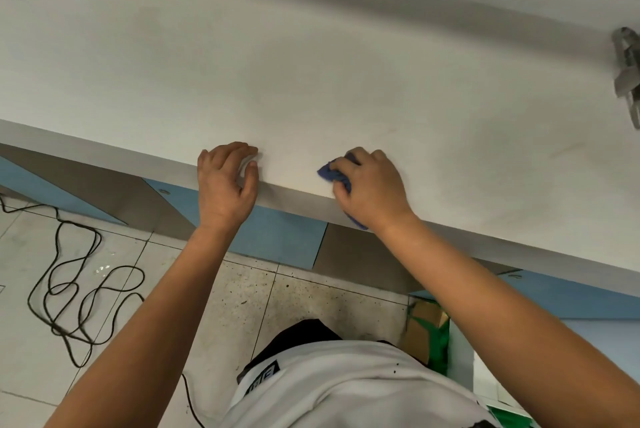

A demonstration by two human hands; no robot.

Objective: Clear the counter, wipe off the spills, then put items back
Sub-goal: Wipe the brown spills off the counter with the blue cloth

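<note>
White desk [311,74]: a broad, pale, matt surface filling most of the view, its thick front edge running from the left down toward the near right; faint brownish streaks mark the surface at the right. Beneath it, blue cabinet panels [277,237] alternate with grey ones. Tiled floor [114,282]: light tiles at the left, a speckled, soiled tile under the desk edge. Black cable [69,289]: lying in loose loops on the floor at the near left. Cardboard box [424,323] with green wrapping: on the floor at the near right, partly hidden by the right forearm. Metal object [627,70]: grey, at the far right edge of the desk, cut off by the frame; its kind cannot be told. Left hand [227,181]: resting on the desk's front edge, fingers loosely curled on the top, holding nothing. Right hand [370,185]: fingers curled over the cloth, pressing it onto the desk just inside the front edge. Blue cloth [334,173]: small, dark blue, bunched and creased; one end shows left of the fingers, another corner hangs below the wrist over the desk edge.
</note>
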